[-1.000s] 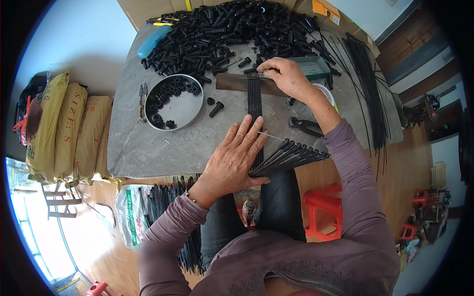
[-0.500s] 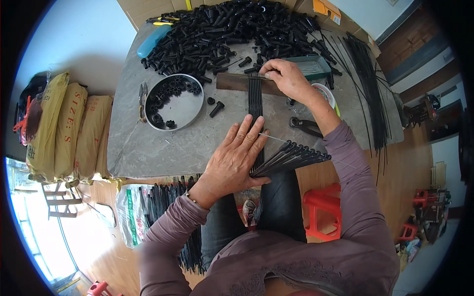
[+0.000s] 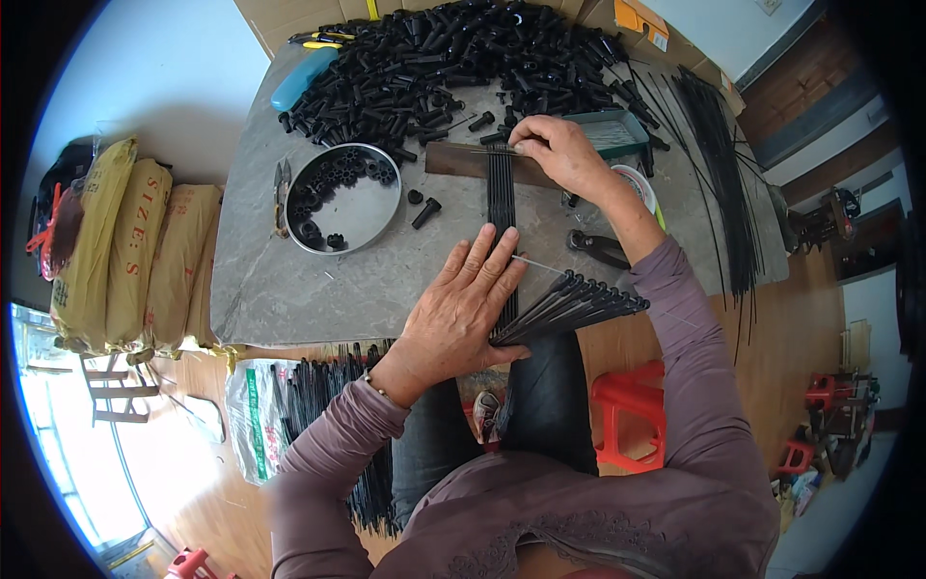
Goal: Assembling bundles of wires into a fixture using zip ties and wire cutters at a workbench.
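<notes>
1. Rods: a flat row of thin black rods (image 3: 501,207) lies side by side on the grey counter (image 3: 289,289), running from the near edge toward a brown wooden strip (image 3: 463,159).
2. Left hand (image 3: 458,314) lies palm-down on the rods' near part, fingers together and flat, apparently to keep the row from spreading; the ends fan out past the edge.
3. Right hand (image 3: 564,154) rests at the strip, fingertips pinched at the rods' far ends, seemingly lining them up.
4. Round metal dish (image 3: 338,198) of small black pieces and a heap of black caps (image 3: 453,58) sit within reach.
</notes>
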### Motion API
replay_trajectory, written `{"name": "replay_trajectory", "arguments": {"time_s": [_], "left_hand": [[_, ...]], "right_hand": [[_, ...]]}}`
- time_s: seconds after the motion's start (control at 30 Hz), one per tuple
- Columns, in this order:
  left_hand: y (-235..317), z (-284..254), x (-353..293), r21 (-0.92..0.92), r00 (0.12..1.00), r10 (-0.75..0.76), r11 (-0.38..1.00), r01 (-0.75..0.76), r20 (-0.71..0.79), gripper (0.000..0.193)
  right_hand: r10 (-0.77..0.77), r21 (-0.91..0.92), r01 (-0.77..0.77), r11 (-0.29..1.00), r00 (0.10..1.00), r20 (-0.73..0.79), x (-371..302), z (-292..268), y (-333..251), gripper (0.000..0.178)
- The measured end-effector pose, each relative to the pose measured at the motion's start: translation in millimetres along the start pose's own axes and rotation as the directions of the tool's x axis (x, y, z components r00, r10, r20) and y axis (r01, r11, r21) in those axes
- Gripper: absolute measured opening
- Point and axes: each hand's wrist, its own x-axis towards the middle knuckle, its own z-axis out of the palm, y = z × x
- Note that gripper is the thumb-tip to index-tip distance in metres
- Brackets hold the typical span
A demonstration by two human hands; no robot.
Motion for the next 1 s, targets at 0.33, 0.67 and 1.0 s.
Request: {"name": "replay_trajectory", "arguments": {"time_s": [0.33,0.67,1.0], "left_hand": [[1.0,0.5,-0.8,-0.020,1.000,0.006,1.000,-0.006,-0.015,0.099],[-1.7,0.7,1.1,-0.006,1.000,0.007,1.000,-0.007,-0.021,0.098],[-0.6,0.0,-0.9,-0.007,1.000,0.007,1.000,-0.007,-0.009,0.097]], "right_hand": [[0.051,0.057,-0.051,0.997,0.999,0.002,-1.2,1.1,-14.2,0.013],[0.068,0.140,-0.058,0.988,0.995,-0.066,3.9,10.3,-7.1,0.016],[-0.092,-0.215,0.074,0.974,0.993,-0.074,-3.0,4.0,-8.7,0.017]]}}
